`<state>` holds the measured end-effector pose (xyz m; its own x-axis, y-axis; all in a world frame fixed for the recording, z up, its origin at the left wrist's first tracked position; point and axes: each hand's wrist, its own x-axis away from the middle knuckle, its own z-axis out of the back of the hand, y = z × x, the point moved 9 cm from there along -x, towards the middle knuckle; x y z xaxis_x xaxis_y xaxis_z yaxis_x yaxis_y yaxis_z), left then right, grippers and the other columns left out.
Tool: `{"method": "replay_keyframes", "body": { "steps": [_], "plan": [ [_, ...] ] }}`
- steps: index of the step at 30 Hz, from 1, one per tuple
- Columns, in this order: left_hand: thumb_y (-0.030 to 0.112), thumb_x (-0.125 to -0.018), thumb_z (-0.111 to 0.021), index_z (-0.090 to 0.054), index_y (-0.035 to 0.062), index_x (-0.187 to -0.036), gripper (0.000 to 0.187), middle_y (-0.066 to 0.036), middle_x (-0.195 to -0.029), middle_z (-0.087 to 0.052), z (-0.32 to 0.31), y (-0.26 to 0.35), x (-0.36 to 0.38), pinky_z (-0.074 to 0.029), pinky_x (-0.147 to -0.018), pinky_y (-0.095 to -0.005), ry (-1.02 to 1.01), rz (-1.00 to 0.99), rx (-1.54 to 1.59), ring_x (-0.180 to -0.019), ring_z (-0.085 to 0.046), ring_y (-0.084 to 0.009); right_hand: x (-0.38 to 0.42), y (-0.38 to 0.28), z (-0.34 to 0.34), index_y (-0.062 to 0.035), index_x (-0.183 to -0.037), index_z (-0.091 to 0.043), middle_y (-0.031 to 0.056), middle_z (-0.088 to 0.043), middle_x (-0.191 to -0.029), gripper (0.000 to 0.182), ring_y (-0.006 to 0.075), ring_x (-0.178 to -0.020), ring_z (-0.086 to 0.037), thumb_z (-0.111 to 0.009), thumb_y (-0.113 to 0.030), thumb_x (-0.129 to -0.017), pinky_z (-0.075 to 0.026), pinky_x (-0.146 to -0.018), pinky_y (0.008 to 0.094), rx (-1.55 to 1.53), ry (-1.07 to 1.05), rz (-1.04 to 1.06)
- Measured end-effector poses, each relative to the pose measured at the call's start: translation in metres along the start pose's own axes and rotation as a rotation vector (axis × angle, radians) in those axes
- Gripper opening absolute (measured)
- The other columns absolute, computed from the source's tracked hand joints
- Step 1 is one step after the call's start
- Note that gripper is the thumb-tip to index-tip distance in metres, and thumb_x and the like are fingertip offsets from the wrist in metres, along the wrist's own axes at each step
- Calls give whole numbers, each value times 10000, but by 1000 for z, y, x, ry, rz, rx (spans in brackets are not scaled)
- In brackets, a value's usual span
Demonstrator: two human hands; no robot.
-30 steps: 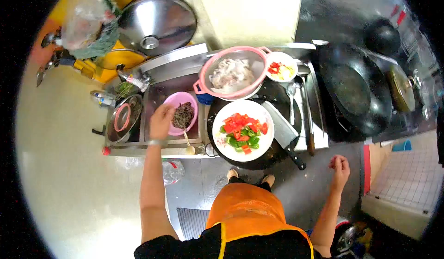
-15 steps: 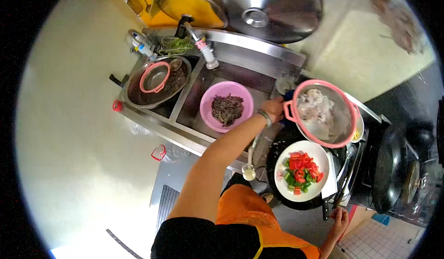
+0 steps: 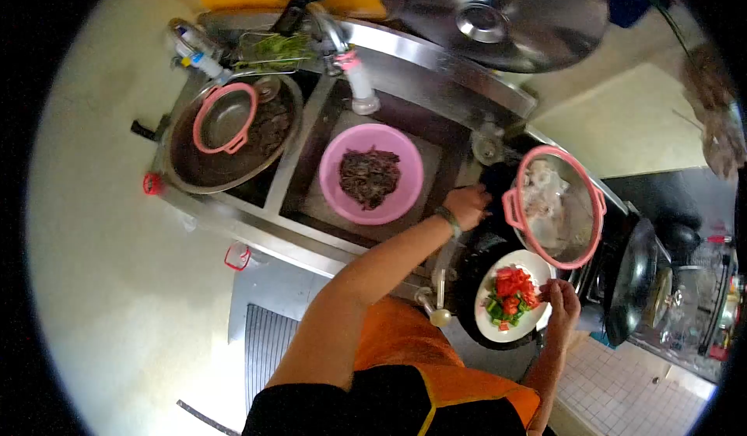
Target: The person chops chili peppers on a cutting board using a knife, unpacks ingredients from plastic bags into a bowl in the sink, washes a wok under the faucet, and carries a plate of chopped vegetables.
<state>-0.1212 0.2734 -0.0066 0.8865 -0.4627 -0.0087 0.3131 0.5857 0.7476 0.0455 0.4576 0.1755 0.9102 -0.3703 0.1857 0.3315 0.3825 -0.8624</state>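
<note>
My left hand [image 3: 467,207] reaches over the strip between the sink and the round black board [image 3: 467,280]. Its fingers are bent down onto something dark that I cannot make out. At the right rim of a white plate [image 3: 486,331], my right hand [image 3: 562,302] has its fingers closed on the edge. Chopped red peppers [image 3: 513,282] and green pepper pieces [image 3: 498,310] lie on that plate. Beyond it stands a pink-rimmed colander [image 3: 577,251] with pale, wet, squid-like pieces [image 3: 543,195] inside.
Inside the sink, a pink basin [image 3: 333,195] holds dark strips [image 3: 369,177] below the faucet [image 3: 359,82]. A metal bowl [image 3: 191,175] with a small pink strainer [image 3: 204,136] sits at the left. A large lid [image 3: 537,24] leans behind; a black wok [image 3: 629,284] stands right.
My right hand has come up from beside the knife handle to the plate's rim. My left hand stays near the same spot. The view has shifted.
</note>
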Motion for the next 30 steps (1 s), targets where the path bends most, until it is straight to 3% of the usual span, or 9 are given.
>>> {"method": "replay_keyframes", "body": {
  "steps": [2,12,16,17,19,22,24,26,30],
  "plan": [
    [344,-785,-600,-612,120,-1076,367,-136,-1039,-620,10,16,3,-502,-746,-452,-103,-39,-278,-904,-607,-329,-5,0,-8,39,-933,-608,82,-639,-792,202,132,-683,-586,-544,-151,-911,-478,-642,258,16,-10,1],
    [207,-890,-412,-605,91,-1020,261,-152,-1085,-549,24,29,16,-408,-849,-475,183,-143,-128,-1047,-498,-336,-20,34,-25,-28,-992,-602,59,-638,-768,295,109,-606,-586,-540,-309,-925,-467,-512,213,-329,-41,-158],
    [212,-927,-349,-442,172,-1324,409,-131,-1398,-364,8,27,10,-284,-1025,-521,61,-85,-272,-1277,-335,-345,-23,44,-49,-59,-1008,-593,63,-637,-814,371,127,-645,-607,-454,-398,-949,-481,-516,237,-521,-116,-433],
    [229,-945,-316,-345,204,-1396,452,-108,-1475,-246,7,25,10,-210,-1070,-535,-140,-38,-280,-1332,-256,-346,-27,52,-58,-11,-1072,-558,140,-637,-888,457,183,-694,-600,-480,-436,-922,-500,-605,297,-727,-273,-449],
    [287,-940,-342,-424,167,-1340,425,-144,-1414,-340,7,13,5,-257,-1047,-517,-23,-30,-246,-1282,-333,-353,-58,92,-54,-49,-1055,-552,148,-617,-974,473,229,-828,-599,-464,-491,-910,-499,-639,351,-388,-246,-149],
    [402,-891,-442,-573,85,-1167,440,-203,-1210,-530,57,31,5,-397,-926,-482,-96,184,198,-1096,-509,-365,-47,88,-56,-33,-1098,-521,204,-557,-1148,506,315,-1004,-565,-452,-495,-903,-501,-728,420,-763,-122,-564],
    [429,-853,-503,-626,40,-1019,440,-209,-1004,-601,31,16,-8,-458,-790,-476,194,43,145,-921,-571,-377,-47,80,-51,18,-1081,-520,235,-564,-1141,484,348,-997,-578,-458,-426,-900,-505,-755,432,-698,-9,-587],
    [420,-812,-545,-604,74,-1060,430,-186,-994,-599,24,8,-8,-471,-767,-472,50,174,36,-916,-573,-366,-53,86,-39,105,-1144,-439,309,-575,-1047,530,419,-962,-579,-394,-367,-907,-487,-823,499,-756,-49,-548],
    [166,-746,-624,-541,126,-1128,393,-179,-1060,-528,19,8,8,-485,-782,-471,67,46,-5,-965,-545,-345,-55,82,-19,52,-989,-562,213,-646,-886,441,332,-786,-649,-411,-352,-893,-545,-665,404,-721,-80,-517]
  ]
}}
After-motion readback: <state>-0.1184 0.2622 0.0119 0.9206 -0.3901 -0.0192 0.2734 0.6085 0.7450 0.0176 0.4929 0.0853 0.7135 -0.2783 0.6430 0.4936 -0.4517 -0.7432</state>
